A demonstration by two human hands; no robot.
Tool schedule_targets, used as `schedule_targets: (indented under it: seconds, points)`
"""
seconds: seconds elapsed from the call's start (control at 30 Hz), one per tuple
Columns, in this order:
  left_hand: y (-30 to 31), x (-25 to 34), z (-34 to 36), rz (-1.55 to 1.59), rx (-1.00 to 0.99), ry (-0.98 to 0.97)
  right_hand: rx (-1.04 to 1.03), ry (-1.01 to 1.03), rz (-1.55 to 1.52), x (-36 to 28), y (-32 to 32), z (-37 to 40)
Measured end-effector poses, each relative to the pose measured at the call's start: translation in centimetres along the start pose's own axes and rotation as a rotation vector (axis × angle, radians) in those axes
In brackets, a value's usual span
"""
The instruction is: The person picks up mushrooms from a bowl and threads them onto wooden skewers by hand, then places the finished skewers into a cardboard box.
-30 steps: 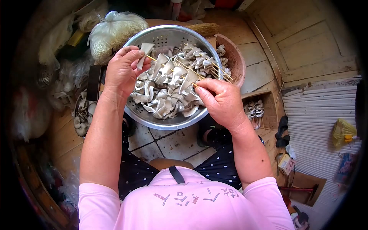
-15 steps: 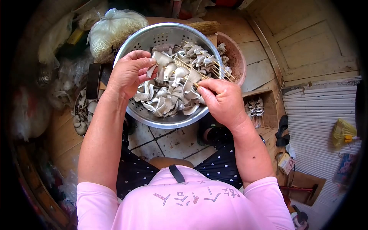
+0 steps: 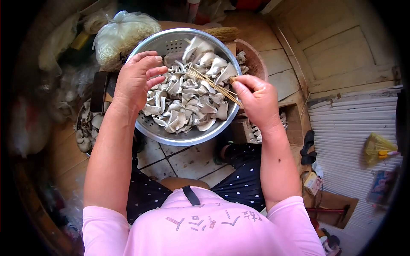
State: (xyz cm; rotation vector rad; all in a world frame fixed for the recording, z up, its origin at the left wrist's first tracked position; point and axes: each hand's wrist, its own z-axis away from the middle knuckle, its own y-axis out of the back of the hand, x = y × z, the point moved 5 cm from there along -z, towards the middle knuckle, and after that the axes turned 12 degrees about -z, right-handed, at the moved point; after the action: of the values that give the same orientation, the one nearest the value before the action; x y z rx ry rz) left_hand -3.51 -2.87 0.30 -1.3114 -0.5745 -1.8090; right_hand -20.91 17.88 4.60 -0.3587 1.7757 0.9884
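Note:
Torn greyish-white mushroom pieces (image 3: 183, 106) fill much of a perforated metal colander (image 3: 188, 140) between my knees. My left hand (image 3: 139, 79) hovers over the colander's left rim, its fingers apart and nothing visible in them. At the right rim, my right hand (image 3: 257, 100) pinches the lower end of a mushroom skewer (image 3: 215, 66). Large mushroom pieces are threaded along it, slanting up to the left, and its stick is mostly hidden. Several bare bamboo sticks (image 3: 213, 85) lie slantwise just below this skewer, their right ends close to my right fingers.
A pinkish basin (image 3: 256, 59) stands behind the colander on the right. Beyond my right wrist, a box (image 3: 294, 123) holds more mushrooms. A tied plastic bag (image 3: 124, 36) sits at the back left, and another container of mushrooms (image 3: 85, 132) at the left.
My left hand no longer holds the mushroom piece. My right hand has moved right, and its skewer now slants up-left. The group of threaded skewers at the colander's right side no longer shows there.

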Motion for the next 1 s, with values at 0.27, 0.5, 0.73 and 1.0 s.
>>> schedule_targets:
  seconds: [0.27,0.5,0.73,1.0]
  points:
    - [-1.7,-0.8,0.5,-0.026,-0.095,0.05,0.073,-0.058,0.184,4.4,1.7,-4.1]
    - [-1.6,-0.7,0.5,-0.055,-0.098,0.059,-0.012,-0.181,0.322,7.2,0.2,-5.5]
    - [-1.8,-0.4,0.9,-0.083,-0.107,0.06,-0.026,-0.293,0.409,7.0,-0.2,-5.1]
    - [-1.9,-0.3,1.1,-0.106,-0.131,0.054,-0.195,-0.247,0.708,6.2,-0.7,-4.1]
